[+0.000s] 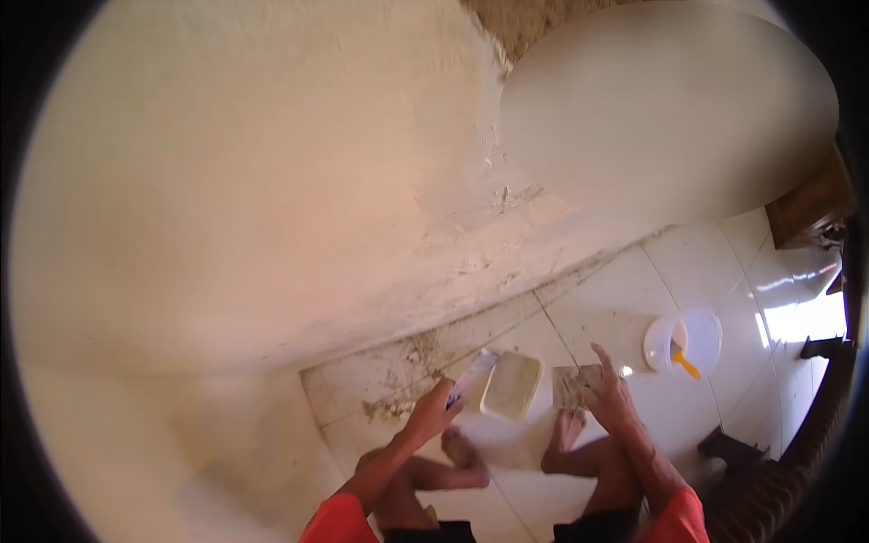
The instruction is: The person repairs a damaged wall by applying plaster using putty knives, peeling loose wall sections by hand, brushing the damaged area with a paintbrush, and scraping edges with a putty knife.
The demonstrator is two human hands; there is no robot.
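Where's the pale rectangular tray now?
The tray lies on the light tiled floor, low and right of centre in the head view, between the left hand and right hand.

Nothing in your view can be read: you have no legible text, label, brand, number or sign on anything before you.
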